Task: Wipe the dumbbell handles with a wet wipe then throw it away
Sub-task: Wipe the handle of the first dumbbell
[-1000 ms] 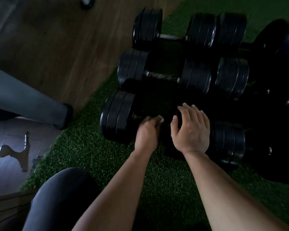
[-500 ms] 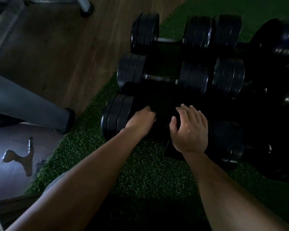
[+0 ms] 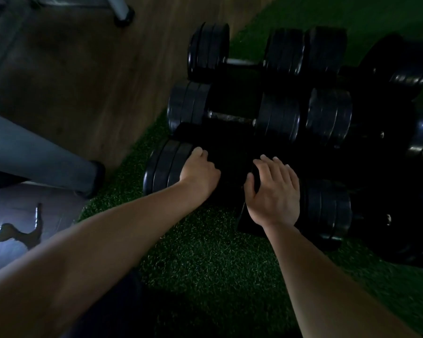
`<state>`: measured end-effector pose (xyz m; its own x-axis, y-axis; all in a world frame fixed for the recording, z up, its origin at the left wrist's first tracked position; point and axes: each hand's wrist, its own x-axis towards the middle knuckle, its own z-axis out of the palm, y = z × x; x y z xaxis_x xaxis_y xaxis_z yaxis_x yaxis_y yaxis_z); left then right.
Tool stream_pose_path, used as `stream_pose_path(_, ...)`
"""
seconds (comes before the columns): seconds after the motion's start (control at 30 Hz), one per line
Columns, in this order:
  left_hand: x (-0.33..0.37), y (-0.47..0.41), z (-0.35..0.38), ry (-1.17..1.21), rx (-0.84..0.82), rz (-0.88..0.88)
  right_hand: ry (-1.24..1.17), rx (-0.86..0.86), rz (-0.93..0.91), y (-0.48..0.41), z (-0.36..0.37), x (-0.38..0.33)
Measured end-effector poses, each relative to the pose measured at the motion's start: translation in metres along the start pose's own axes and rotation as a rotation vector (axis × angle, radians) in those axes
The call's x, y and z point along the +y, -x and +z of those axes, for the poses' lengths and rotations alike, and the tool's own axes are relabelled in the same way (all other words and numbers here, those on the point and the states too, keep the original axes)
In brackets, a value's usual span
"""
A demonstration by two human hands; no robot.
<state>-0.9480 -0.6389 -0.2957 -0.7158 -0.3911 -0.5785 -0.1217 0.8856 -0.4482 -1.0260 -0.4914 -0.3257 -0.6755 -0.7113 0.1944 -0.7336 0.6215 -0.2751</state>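
Head view: my left hand (image 3: 200,172) is clasping the nearest dumbbell (image 3: 164,167) at its handle; my right hand (image 3: 274,191) is resting, fingers relaxed, on its plates.

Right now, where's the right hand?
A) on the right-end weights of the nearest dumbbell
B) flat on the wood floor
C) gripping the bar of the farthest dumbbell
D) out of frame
A: the right hand lies with relaxed fingers over the right-end weights of the nearest dumbbell, on the green turf, not the wood floor.
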Motion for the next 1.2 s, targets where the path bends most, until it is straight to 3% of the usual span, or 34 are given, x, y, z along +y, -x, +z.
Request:
stream_pose_path(0.2,0.005,-0.001,-0.005,0.256,0.087,0.044,-0.017,0.015,-0.003,0.000,0.002,0.001)
stream_pose_path(0.27,0.014,0.000,-0.002,0.501,0.110,0.033,-0.028,0.014,0.006,0.000,0.002,0.001)
stream_pose_path(0.4,0.016,0.009,0.023,1.032,0.151,-0.181,-0.032,0.014,0.007,0.000,0.003,0.001)
stream_pose_path(0.53,0.036,0.015,0.036,1.157,0.294,-0.342,-0.011,0.027,-0.009,0.000,0.004,0.002)
stream_pose_path(0.73,0.065,0.013,0.042,1.437,0.426,-0.371,0.001,0.029,-0.007,0.000,0.003,0.001)
stream_pose_path(0.8,0.072,0.020,0.050,1.487,0.512,-0.547,-0.002,0.029,-0.006,-0.001,0.002,0.001)
stream_pose_path(0.87,0.077,0.027,0.052,1.644,0.463,-0.778,0.000,0.026,-0.008,-0.001,0.002,0.001)
stream_pose_path(1.0,0.096,0.028,0.049,1.974,0.322,-0.901,0.009,0.027,-0.011,0.000,0.002,0.001)
stream_pose_path(1.13,0.089,0.019,0.049,2.809,0.299,-1.379,0.013,0.024,-0.008,0.000,0.003,0.001)
stream_pose_path(1.2,0.086,0.016,0.047,3.022,0.337,-1.465,0.018,0.022,-0.008,0.000,0.003,0.001)
